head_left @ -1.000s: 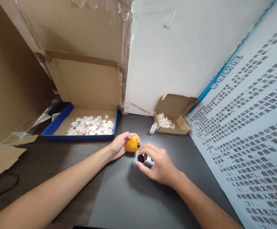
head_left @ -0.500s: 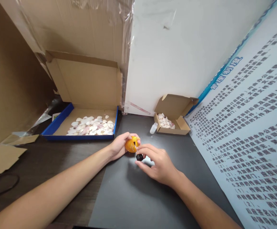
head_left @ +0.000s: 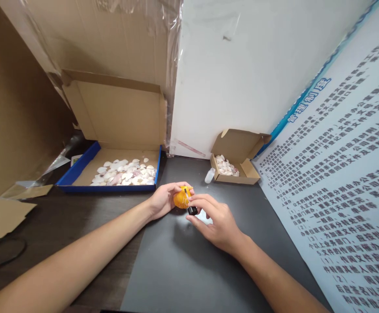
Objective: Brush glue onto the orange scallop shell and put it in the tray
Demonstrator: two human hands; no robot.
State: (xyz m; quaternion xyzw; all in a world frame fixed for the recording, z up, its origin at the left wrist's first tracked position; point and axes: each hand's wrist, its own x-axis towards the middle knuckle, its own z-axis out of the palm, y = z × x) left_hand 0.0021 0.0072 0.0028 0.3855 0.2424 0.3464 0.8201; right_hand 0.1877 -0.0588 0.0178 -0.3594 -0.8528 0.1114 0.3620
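2 curled hands (head_left: 163, 202) (head_left: 221, 222): shell (head_left: 180, 200), black object (head_left: 192, 211)

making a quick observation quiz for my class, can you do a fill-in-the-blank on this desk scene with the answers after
1. The left hand holds an orange scallop shell, while the right hand holds a small cap-like object coloured ____.
2. Pale shells lie in the larger box, whose outer walls are ____.
3. Seen by the wearer, the smaller box stands to the larger one's ____.
4. A small translucent bottle is nearer the ____ of the two boxes.

Missing words: black; blue; right; smaller
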